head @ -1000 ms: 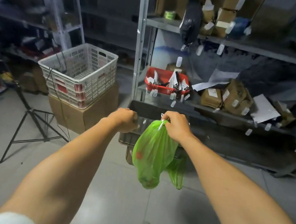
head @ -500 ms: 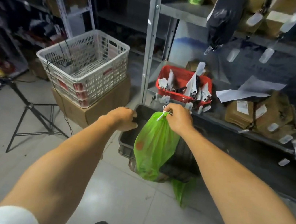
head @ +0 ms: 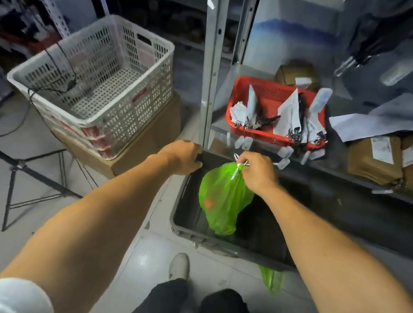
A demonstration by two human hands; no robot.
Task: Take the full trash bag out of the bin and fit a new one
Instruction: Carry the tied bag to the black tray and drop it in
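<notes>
A: Lowering looks like the step in hand, going by the head view; right hand [head: 257, 173] is pinched tight around the tied neck of the green trash bag [head: 222, 201], white tie poking out by the knuckles; bag hangs inside the dark crate [head: 214, 240] under the shelf, belly against nothing I can see, bottom close to the crate floor; can't tell if it touches.

B: Left?

A: Left hand [head: 182, 156] is curled closed over the crate's far-left corner rim, steadying or pulling it; nothing else in it.

B: How to do it well?

A: My read: keep the neck grip until the bag's weight sits on the crate floor, then release; thin film with something orange inside, so a drop could split it; keep the left holding the rim so the crate doesn't skate on the tile.

B: Clearances?

A: Shelf edge with hanging tags sits just above the right knuckles; red basket [head: 277, 113] on that shelf is apart from the hand; stay low when pulling back.

B: The new bag?

A: Second scrap of green film [head: 271, 280] shows below the crate's near edge on the floor; can't tell whether it's a liner; the bin itself isn't in view, so fitting is not yet done as far as I can judge.
</notes>
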